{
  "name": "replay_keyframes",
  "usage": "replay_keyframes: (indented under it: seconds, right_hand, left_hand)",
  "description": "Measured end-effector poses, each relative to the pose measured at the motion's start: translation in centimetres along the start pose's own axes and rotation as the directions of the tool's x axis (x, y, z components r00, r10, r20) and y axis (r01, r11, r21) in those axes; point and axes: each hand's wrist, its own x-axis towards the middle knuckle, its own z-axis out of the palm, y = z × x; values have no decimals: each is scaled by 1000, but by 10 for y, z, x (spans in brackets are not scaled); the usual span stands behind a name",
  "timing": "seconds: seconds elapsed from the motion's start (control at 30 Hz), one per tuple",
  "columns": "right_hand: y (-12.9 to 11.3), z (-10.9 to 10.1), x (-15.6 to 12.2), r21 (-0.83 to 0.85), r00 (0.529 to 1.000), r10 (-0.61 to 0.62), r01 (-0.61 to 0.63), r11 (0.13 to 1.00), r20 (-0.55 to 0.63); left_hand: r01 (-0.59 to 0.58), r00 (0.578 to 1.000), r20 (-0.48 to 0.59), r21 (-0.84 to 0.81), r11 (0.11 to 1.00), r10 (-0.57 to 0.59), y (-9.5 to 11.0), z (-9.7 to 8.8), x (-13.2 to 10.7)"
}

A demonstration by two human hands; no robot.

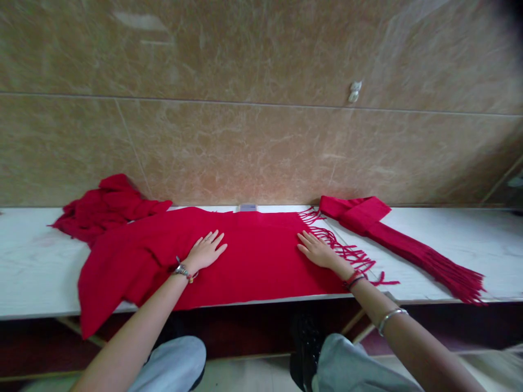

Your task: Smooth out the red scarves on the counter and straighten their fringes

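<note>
While both palms press down on it, the red scarf (261, 256) lies along the middle of the table (32, 261), its long axis running left to right, roughly parallel to the front edge. The fringe (349, 253) marks its right end and points toward the table's right side; the left end is rumpled, with one corner hanging below the front edge. The left hand (205, 251) rests near the scarf's middle, fingers extended and spread, directed right and rearward. The right hand (317, 251) lies flat just inside the fringed end, fingers extended, directed left and rearward. A folded scarf (402, 239) lies diagonally to the right, from the rear edge to its tasselled end at the front edge. A bunched red cloth (104, 209) occupies the rear edge at left.
</note>
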Motion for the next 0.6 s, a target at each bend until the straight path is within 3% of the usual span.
replay_keyframes:
  seconds: [0.1,0.2,0.33,0.4,0.5,0.6]
  right_hand:
    - [-8,-5,13,60,995,99,-99,993,8]
    - [-49,-18,43,162,992,124,-120,979,-14]
    - [-118,-27,79,300,999,-44,39,953,8]
    - [-137,-24,86,316,995,-94,78,945,36]
    - [-127,-12,81,255,993,-98,77,964,72]
    - [-78,4,64,156,995,-21,5,988,98]
  left_hand:
    - [17,1000,-19,3,1000,-17,1,1,-1]
    - [75,997,-19,-2,997,-75,2,1,-3]
    - [119,993,-1,-3,993,-119,4,-3,-4]
    - [125,992,5,-9,992,-124,5,-4,-4]
    - [124,992,23,-18,992,-123,5,-4,-3]
    - [122,992,38,-17,992,-121,3,-3,-3]
